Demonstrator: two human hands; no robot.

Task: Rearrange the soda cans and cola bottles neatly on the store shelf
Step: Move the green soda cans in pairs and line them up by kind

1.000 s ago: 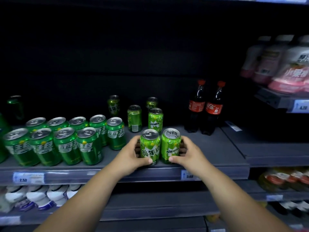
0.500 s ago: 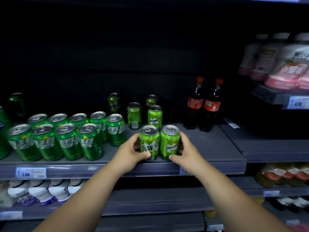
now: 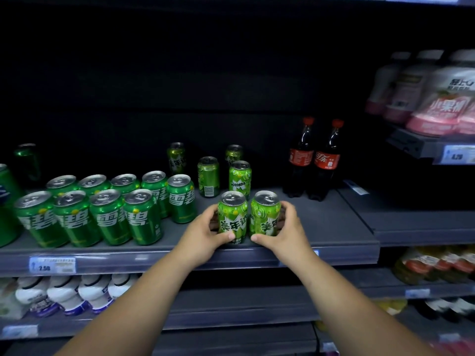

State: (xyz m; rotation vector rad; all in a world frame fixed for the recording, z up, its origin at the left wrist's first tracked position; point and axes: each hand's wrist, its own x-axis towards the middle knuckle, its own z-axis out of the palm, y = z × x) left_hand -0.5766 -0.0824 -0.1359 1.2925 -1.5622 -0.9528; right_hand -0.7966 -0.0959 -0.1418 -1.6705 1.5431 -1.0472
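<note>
Two hands [image 3: 205,235], two light-green cans [image 3: 232,217]

I'm looking into a shop's drinks aisle. A dark grey metal shelf [image 3: 321,227] carries rows of dark green aluminium soda cans [image 3: 108,217], lighter green cans [image 3: 232,217] at its front edge, and two dark plastic cola bottles with red caps and labels [image 3: 314,160] towards its back right corner. A white price tag printed 2.50 [image 3: 52,265] sits in the clear strip along the front edge. More stock fills neighbouring tiers: pink-and-white bottles [image 3: 437,109] upper right, white bottles with purple labels [image 3: 69,295] below left.
</note>
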